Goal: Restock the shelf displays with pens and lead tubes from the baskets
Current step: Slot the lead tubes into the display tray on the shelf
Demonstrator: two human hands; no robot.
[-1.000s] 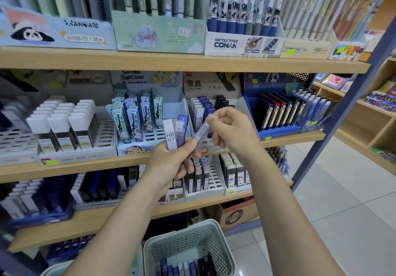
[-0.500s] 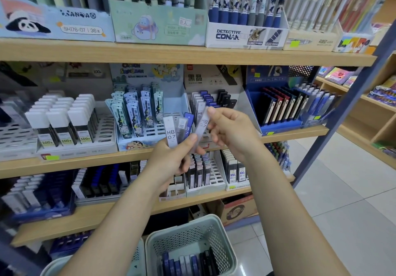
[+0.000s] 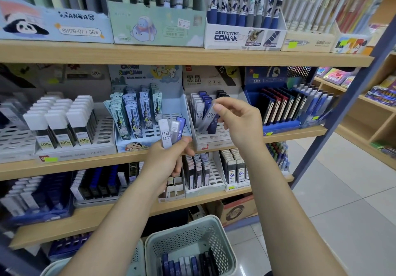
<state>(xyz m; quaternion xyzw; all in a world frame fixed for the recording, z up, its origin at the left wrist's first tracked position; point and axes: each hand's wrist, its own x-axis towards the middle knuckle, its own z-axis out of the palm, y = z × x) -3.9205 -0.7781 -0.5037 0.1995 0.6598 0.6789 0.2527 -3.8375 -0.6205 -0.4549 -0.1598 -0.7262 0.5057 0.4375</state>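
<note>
Shelves [image 3: 171, 56] full of pens and lead tubes fill most of what we see. Our left hand [image 3: 169, 160] is in the middle of the picture. Its thumb and fingers are curled and pinch a small fan of lead tubes [image 3: 171, 132] that stand up straight. The front tube is clear with a white cap and says HB 0.7. At 3 o'clock from it, in the same fan, is a dark blue tube.

Our right hand [image 3: 240, 123] is at 2 o'clock from the left hand, a bit higher. Its thumb and first fingers pinch the top of one clear tube [image 3: 209, 117], which also says HB 0.7. The tube is tilted, with its bottom end down toward 7 o'clock. The other fingers are loosely bent. The two hands are near each other but do not touch.

The tilted tube hangs right in front of the white display box [image 3: 214, 140] on the middle shelf. That box has white, blue and black tubes standing at its back and open slots at its front.

At 6 o'clock, on the floor, is a pale green basket [image 3: 222, 239] with more blue, white and black tubes [image 3: 188, 263] inside. At 9 o'clock from it we see the edge of another basket [image 3: 137, 258].
</note>
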